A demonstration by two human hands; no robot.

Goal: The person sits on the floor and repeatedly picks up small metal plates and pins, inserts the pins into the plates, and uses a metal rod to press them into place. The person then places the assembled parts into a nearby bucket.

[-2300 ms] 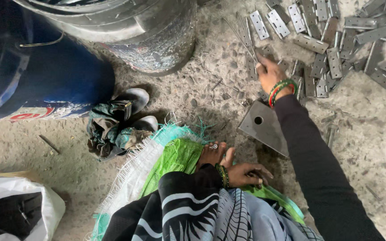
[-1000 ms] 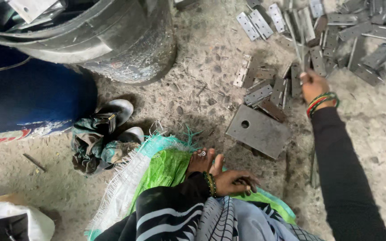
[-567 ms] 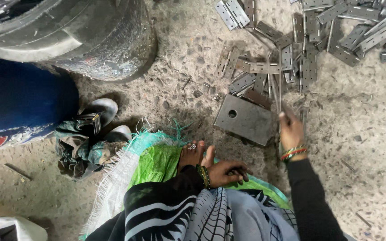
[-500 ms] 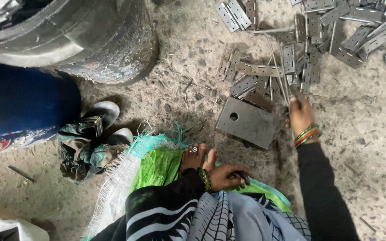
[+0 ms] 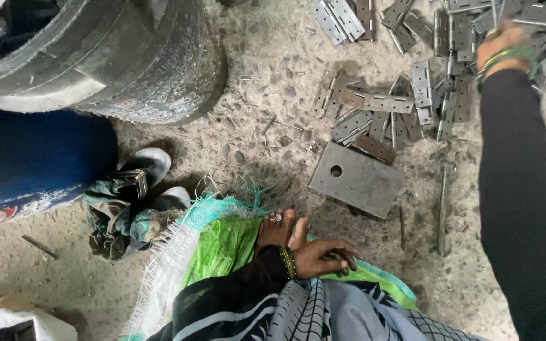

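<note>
Dozens of metal hinges (image 5: 406, 101) are lying scattered on the gritty floor (image 5: 273, 82). Her right hand (image 5: 500, 47) is reaching into the far pile, too blurred to tell its grip. Her left hand (image 5: 323, 257) is resting curled by her foot (image 5: 277, 228), near a square steel plate (image 5: 356, 179).

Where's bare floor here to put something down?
Bare concrete lies between the black drum and the flat steel plate, and right of the plate beside the sleeve. It is crowded up top, where hinges pile around the right hand.
</note>
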